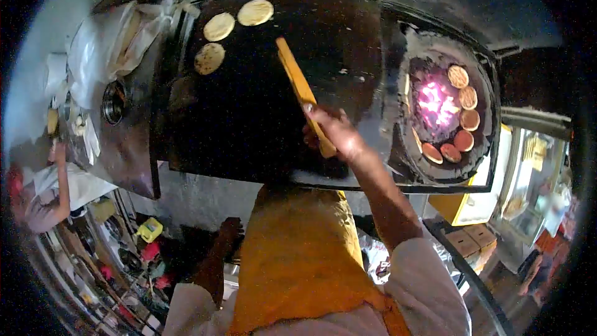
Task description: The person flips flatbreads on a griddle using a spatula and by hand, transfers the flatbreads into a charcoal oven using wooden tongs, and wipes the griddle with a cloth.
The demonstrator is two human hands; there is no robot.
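A long flat wooden stick (293, 76) is gripped near its lower end by my right hand (333, 129), above the dark griddle (336, 31). Three pale flatbreads lie at the griddle's upper left: one at the top (255, 12), one beside it (219, 27), and a brown-spotted one (209, 58) below. On the right, several round breads (468, 98) stand around glowing coals (437, 104) in a round fire pit. My left hand (231, 229) hangs low beside the orange apron (298, 242); it is dark, and its fingers cannot be made out.
Left of the griddle, a counter holds plastic bags (93, 56) and a round metal container (114, 103). Another person (46, 205) reaches toward it at the far left. A yellow-edged cabinet (485, 196) and cardboard boxes (471, 239) stand at the right, below the griddle's edge.
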